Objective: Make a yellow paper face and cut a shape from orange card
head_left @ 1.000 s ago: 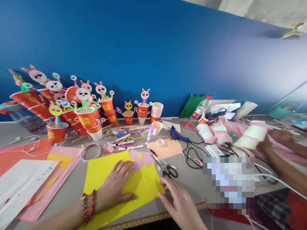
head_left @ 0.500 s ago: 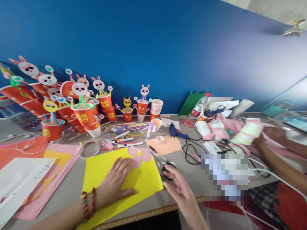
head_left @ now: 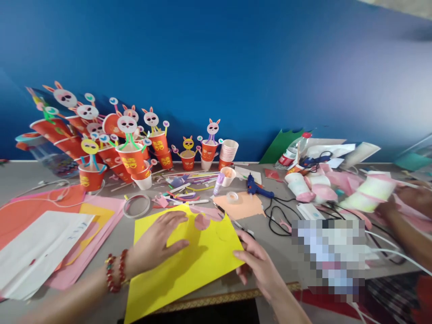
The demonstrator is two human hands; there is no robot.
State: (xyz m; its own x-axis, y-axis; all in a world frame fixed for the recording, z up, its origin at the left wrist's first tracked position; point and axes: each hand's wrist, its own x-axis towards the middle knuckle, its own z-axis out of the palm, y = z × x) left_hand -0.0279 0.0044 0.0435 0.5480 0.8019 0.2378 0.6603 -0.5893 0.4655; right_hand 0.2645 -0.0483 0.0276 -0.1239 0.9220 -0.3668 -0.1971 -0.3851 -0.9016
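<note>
A yellow sheet of paper [head_left: 189, 270] with cut-out notches along its far edge slants up from the desk's front. My right hand [head_left: 258, 261] pinches its right edge, thumb on top and fingers underneath. Over the left part of the sheet, my left hand [head_left: 157, 240] is open with fingers stretched out; whether it touches the paper I cannot tell. A pink paper circle [head_left: 201, 222] shows at a notch near the far edge. Scissors [head_left: 242, 228] lie just beyond my right hand, mostly hidden by it and the sheet.
Red paper cups with rabbit figures [head_left: 130, 157] line the back left. A tape roll [head_left: 137, 206], glue stick [head_left: 218, 183] and blue glue gun [head_left: 258, 188] with a looping cord lie beyond the sheet. Stacked papers [head_left: 43, 247] are at left. A co-worker's hand [head_left: 388, 209] is at right.
My right hand has moved from the scissors to the yellow sheet's right edge and taken hold of it. The sheet has lifted. My left hand has shifted slightly left.
</note>
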